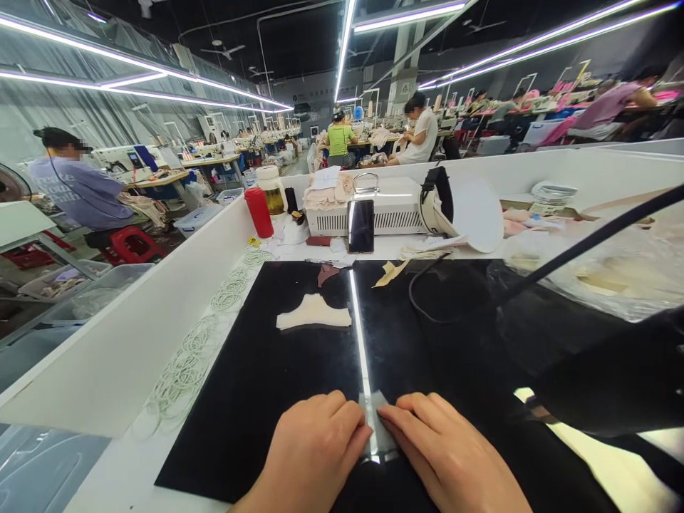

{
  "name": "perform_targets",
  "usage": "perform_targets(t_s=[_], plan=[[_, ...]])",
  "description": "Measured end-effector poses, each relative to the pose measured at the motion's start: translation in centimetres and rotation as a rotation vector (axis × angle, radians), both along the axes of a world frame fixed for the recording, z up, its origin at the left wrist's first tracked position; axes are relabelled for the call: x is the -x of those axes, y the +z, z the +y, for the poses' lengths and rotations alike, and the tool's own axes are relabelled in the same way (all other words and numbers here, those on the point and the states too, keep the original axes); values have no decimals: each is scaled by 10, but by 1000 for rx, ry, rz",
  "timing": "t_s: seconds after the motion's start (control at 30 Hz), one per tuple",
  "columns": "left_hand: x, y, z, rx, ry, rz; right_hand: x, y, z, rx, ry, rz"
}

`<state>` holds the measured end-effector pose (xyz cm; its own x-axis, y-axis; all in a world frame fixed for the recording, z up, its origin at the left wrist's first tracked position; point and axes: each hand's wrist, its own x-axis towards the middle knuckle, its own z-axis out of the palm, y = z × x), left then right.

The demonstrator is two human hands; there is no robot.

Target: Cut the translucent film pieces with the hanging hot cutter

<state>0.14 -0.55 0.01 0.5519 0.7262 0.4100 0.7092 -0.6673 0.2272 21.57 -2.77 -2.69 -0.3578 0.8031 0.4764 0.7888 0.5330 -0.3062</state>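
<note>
A small greyish, see-through sheet [380,426] lies on the glossy black board [299,399], close to its front edge. My left hand [319,438] is closed at the sheet's left edge, its thumb and fingertips pressed together there. From the other side, my right hand [446,445] has its fingers drawn together, with the tips on the sheet's right part. A cream fabric piece [314,312] rests flat farther up the board, apart from both hands. Bright lamp reflections on the sheet hide its exact outline.
Loops of pale green cord [184,367] line the left side. At the back stand a red cup [259,212], a jug [271,191], a phone [361,226] and a white vented box [398,214]. A dark arm [588,253] crosses the right side. Co-workers sit beyond the partition.
</note>
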Motion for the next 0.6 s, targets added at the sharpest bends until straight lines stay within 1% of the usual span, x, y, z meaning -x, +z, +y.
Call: perform_targets(t_s=[0.17,0.33,0.5,0.6], plan=[[3,4,1,13,9,6,4,0,0,-6,-14,5],[1,12,4,-74,-62,-42,10,-4,2,-92,-62,64],[-4,7,3,-185,-186,-90,12,3,4,-120,-59,42],[-6,2,2,-208,-203,-66,12,8,4,-136,-44,49]])
